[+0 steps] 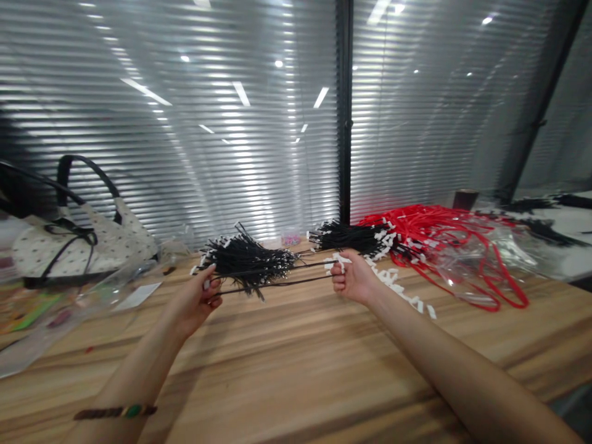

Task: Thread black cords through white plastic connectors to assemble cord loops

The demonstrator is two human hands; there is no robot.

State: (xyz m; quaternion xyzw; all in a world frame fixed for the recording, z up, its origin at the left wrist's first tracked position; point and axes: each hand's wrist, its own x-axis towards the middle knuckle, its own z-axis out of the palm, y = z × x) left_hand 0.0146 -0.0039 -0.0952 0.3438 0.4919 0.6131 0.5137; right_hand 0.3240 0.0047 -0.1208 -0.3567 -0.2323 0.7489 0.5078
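Several thin black cords [277, 284] stretch between my two hands above the wooden table. My left hand [200, 301] is closed on their left ends, fingers pinched together. At the other end my right hand [354, 279] is closed on the cords, with small white tags [341, 261] showing at its fingertips. Just behind the cords lies a bundle of black cords [252, 259] with pale tips. A second bundle of black cords [351, 237] with white tags rests behind my right hand. Exactly what the fingers cover is hidden.
Red straps [425, 225] and clear plastic bags [467, 265] pile up at the right. Loose white tags [398, 287] lie beside my right forearm. A dotted handbag [92, 240] stands at the left, near plastic packaging [99, 296]. Window blinds [231, 123] rise behind the table [287, 370].
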